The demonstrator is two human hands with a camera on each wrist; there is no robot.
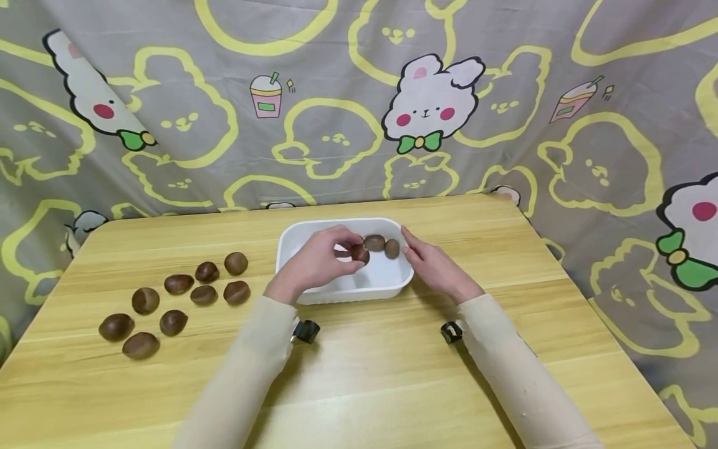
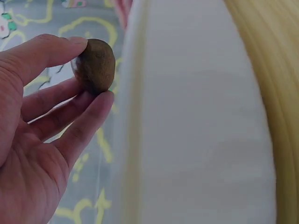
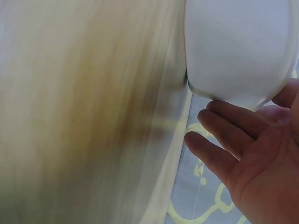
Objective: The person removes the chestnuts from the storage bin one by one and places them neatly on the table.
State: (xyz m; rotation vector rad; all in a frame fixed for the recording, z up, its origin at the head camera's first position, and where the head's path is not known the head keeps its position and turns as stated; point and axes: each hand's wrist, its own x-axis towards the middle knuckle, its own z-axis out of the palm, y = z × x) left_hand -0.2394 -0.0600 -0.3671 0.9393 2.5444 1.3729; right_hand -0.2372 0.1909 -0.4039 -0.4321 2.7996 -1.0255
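Note:
In the head view my left hand (image 1: 328, 255) reaches over the white plastic container (image 1: 387, 290) and pinches a brown chestnut (image 1: 361, 254) between thumb and fingertips. The left wrist view shows this chestnut (image 2: 97, 66) with its dull, pale base facing the camera, above the container wall (image 2: 205, 112). Beside it in the head view, a chestnut (image 1: 374, 242) and another chestnut (image 1: 392, 249) lie inside at the right end. My right hand (image 1: 434, 265) holds the container's right rim, thumb over the edge. In the right wrist view, its other fingers (image 3: 219, 161) extend loosely beside the outer wall.
Several loose chestnuts (image 1: 174, 322) are spread over the left part of the wooden table (image 1: 359, 386). A patterned curtain (image 1: 336, 75) hangs behind the table and along its right side. Both sleeved wrists carry small black devices (image 1: 306, 331).

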